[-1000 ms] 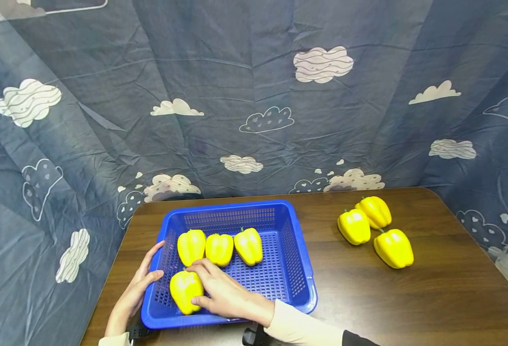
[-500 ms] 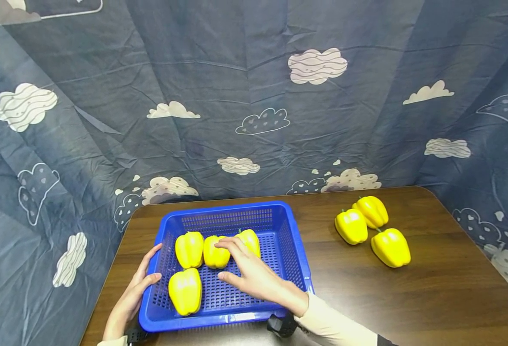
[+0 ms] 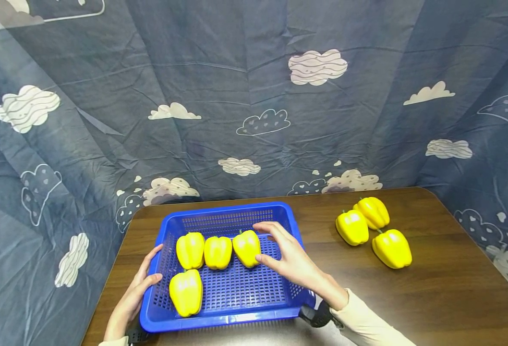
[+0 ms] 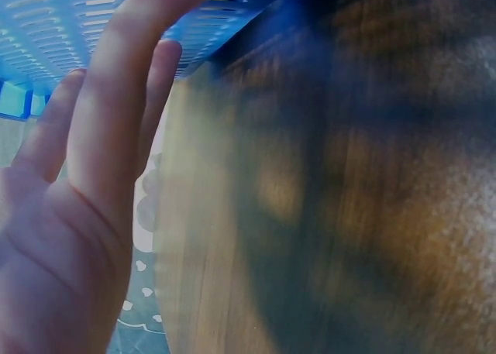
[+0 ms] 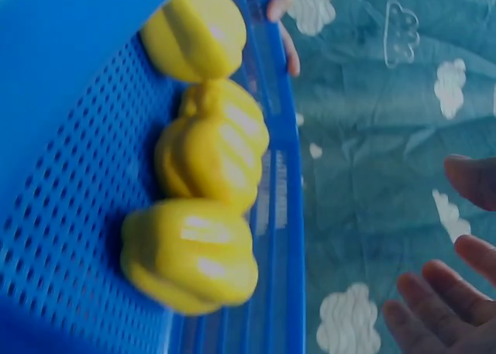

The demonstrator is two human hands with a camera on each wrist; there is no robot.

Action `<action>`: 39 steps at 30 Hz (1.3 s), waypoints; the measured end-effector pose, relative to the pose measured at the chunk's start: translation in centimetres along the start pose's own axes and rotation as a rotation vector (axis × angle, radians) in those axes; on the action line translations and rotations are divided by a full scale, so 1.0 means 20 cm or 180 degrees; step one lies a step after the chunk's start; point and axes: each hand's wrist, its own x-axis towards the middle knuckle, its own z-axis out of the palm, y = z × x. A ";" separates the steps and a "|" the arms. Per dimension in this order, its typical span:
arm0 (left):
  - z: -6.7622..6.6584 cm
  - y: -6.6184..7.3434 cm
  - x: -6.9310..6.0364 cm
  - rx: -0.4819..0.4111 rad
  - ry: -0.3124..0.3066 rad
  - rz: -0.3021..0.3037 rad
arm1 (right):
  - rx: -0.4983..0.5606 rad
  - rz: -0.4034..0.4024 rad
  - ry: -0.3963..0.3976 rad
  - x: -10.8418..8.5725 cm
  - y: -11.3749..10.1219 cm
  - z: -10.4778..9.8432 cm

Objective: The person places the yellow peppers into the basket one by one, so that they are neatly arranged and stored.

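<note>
A blue plastic basket (image 3: 230, 317) stands on the table, with several yellow bell peppers inside. Three sit in a row, ending in the right-hand pepper (image 3: 247, 248); another pepper (image 3: 186, 293) lies at the front left. My left hand (image 3: 135, 290) rests against the basket's left side, thumb and fingertips touching the rim; the left wrist view shows its fingers fairly straight. Over the basket's right part, my right hand (image 3: 295, 262) is spread with nothing in it, thumb near the right-hand pepper. I cannot tell whether they touch.
Three more yellow bell peppers lie in a group on the right of the brown table (image 3: 323, 293), the nearest pepper (image 3: 392, 248) in front of the other two. Behind the table hangs a dark blue curtain (image 3: 254, 96) with a cloud pattern.
My right hand has left the front-left pepper and moved to the right across the basket. That pepper stays in its place. My left hand keeps its position on the rim.
</note>
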 end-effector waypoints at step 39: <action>0.00 0.00 0.01 0.0039 0.0081 -0.0108 | -0.0022 0.0503 0.1049 -0.29 0.40 -0.51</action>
